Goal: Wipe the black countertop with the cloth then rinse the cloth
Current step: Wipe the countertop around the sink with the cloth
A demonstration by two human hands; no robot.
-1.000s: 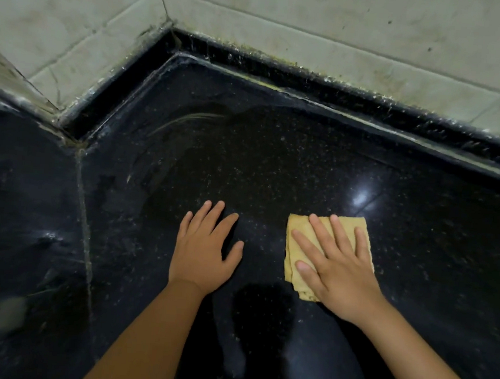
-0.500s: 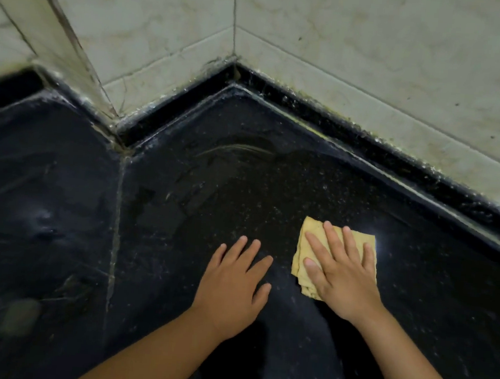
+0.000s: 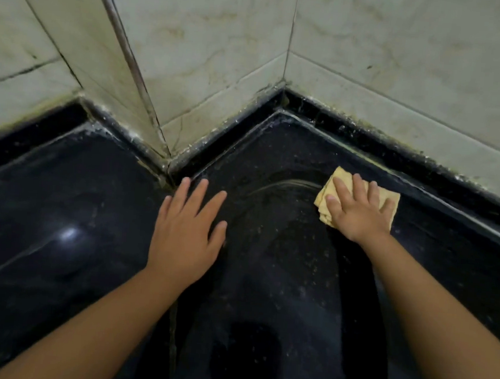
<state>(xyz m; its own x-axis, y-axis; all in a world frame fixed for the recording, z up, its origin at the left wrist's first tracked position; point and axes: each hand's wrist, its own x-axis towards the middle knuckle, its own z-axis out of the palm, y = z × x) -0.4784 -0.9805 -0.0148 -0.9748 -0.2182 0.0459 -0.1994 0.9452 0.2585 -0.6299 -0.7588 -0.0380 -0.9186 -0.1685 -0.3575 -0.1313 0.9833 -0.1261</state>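
Note:
A folded yellow cloth [image 3: 329, 192] lies flat on the black countertop [image 3: 282, 251], close to the back wall's raised black edge. My right hand [image 3: 358, 209] presses down on the cloth with fingers spread, covering most of it. My left hand [image 3: 187, 232] rests flat on the countertop with fingers apart, holding nothing, just in front of the jutting wall corner. Wet curved streaks show on the stone to the left of the cloth.
Pale tiled walls [image 3: 402, 66] enclose the counter at the back, and a tiled column corner [image 3: 147, 115] juts forward. A grimy black upstand [image 3: 424, 164] runs along the wall base. A seam [image 3: 173, 333] splits the countertop slabs below my left hand.
My right hand has slid the cloth away from me, up to the back edge of the counter. My left hand has moved forward too. The view has tilted up toward the walls.

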